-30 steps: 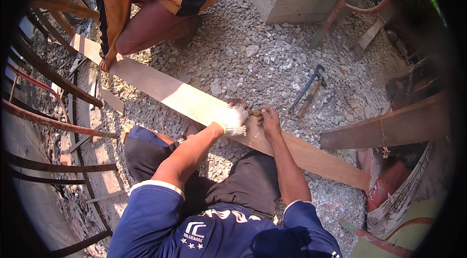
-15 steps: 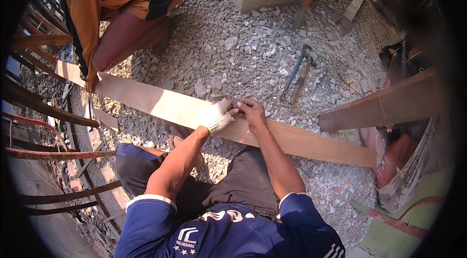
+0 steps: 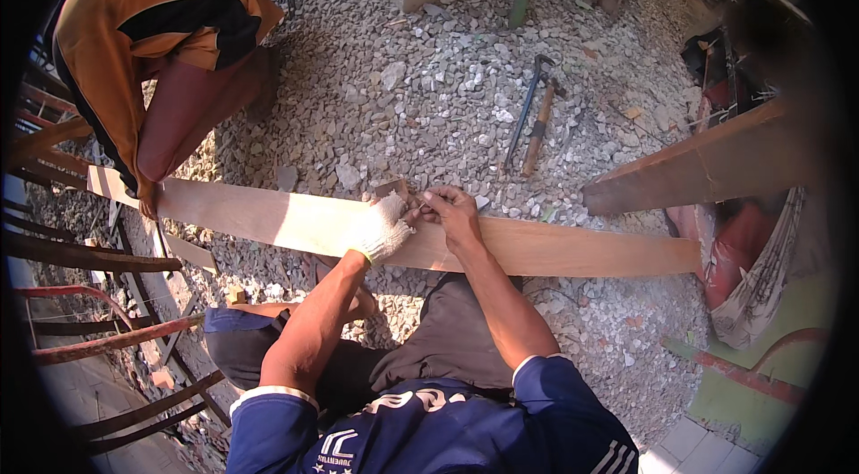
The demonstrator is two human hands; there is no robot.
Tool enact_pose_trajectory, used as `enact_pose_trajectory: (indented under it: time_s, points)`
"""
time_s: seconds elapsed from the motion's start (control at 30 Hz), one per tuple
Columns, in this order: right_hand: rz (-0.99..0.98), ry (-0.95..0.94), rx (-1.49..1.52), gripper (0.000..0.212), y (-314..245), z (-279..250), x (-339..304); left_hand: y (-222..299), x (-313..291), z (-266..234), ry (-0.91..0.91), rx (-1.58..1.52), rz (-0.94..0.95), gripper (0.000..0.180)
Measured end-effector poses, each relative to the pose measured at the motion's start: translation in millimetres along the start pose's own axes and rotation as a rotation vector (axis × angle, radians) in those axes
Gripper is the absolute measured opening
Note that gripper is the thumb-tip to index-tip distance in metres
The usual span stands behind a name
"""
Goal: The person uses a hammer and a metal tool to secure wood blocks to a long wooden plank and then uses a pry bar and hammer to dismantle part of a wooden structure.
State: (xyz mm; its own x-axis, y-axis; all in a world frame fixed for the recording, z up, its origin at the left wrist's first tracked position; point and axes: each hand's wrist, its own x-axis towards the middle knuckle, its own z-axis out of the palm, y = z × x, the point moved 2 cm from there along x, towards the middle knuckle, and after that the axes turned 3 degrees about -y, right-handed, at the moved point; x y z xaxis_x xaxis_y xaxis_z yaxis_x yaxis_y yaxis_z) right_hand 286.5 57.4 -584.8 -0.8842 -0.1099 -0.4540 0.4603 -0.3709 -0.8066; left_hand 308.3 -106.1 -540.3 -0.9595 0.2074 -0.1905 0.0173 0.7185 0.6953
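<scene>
Across my lap area lies a long, pale wooden plank [image 3: 573, 248], part in sun and part in shade. My left hand [image 3: 383, 229], in a white knit glove, rests over the plank's middle with its fingers curled. By its fingertips is a small brown piece [image 3: 391, 189] whose kind I cannot make out. Bare and close beside the glove, my right hand [image 3: 453, 215] is pinched at the fingertips. Whatever sits between the two hands is too small and covered to name. At the far left another person's hand [image 3: 148, 206] touches the plank near its end.
A co-worker in an orange and black top [image 3: 98, 36] bends at the upper left. On the gravel [image 3: 358, 116] lie a hammer [image 3: 537, 130] and a dark blue bar [image 3: 523, 112]. A thick board [image 3: 698, 161] juts in from the right. Curved rusty metal bars [image 3: 116, 340] line the left.
The view has shifted and turned slightly, so the plank appears more level and the co-worker sits farther left. Both hands stay close together at the plank's middle.
</scene>
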Motion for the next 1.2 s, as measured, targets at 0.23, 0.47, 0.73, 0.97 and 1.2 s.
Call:
enact_pose_trajectory:
  time_s: [0.23, 0.47, 0.73, 0.97, 1.2]
  points:
    - [0.034, 0.172, 0.665, 0.012, -43, -77, 80, -30, 0, 9, 0.062, -0.331, 0.161, 0.011]
    - [-0.13, 0.757, -0.478, 0.04, -70, -257, 175, -17, 0, 6, 0.004, -0.591, 0.129, 0.006]
    - [0.181, 0.568, -1.158, 0.071, -54, -247, 207, -21, -4, -1, -0.018, -0.408, -0.018, 0.011]
    - [0.079, 0.437, -0.277, 0.02, -62, -259, 211, -11, 9, -2, -0.004, -0.341, 0.084, 0.026]
    - [-0.036, 0.058, 0.353, 0.018, -111, -156, -10, -19, 3, -9, -0.018, -0.785, -0.036, 0.01]
